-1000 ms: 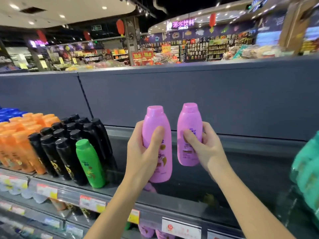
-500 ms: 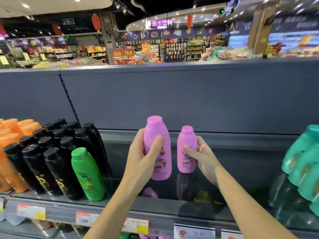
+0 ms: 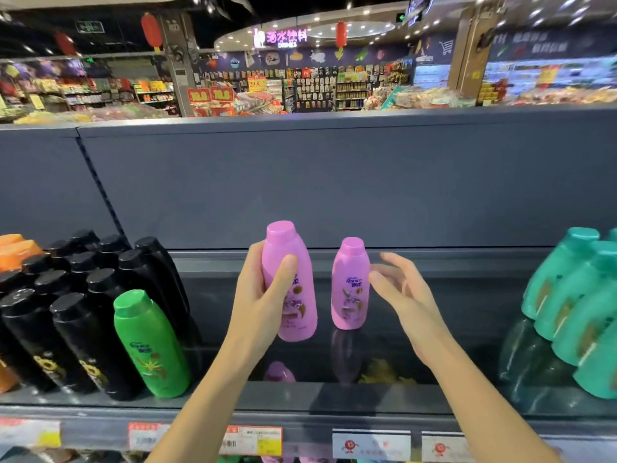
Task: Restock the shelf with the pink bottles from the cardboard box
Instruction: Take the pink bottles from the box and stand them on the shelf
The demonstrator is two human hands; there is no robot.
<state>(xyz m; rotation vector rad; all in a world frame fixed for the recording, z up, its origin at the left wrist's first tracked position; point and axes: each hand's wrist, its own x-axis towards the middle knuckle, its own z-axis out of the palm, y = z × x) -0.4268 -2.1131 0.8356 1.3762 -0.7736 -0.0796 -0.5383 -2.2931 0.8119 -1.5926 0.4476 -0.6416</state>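
Observation:
My left hand [image 3: 263,295] grips a pink bottle [image 3: 292,289] upright above the dark shelf [image 3: 417,389]. A second pink bottle [image 3: 350,285] stands upright on the shelf near the back wall, just right of the held one. My right hand [image 3: 404,295] hovers beside it with fingers spread and relaxed, holding nothing and a small gap from the bottle. The cardboard box is out of sight.
A green bottle [image 3: 152,345] and rows of black bottles [image 3: 66,312] fill the shelf's left side, with orange bottles [image 3: 16,252] behind. Teal bottles [image 3: 574,305] crowd the right. Price tags [image 3: 253,441] line the shelf's front edge.
My right hand set its pink bottle down at the back of the shelf and let go, opening its fingers. My left hand lowered its bottle toward the shelf.

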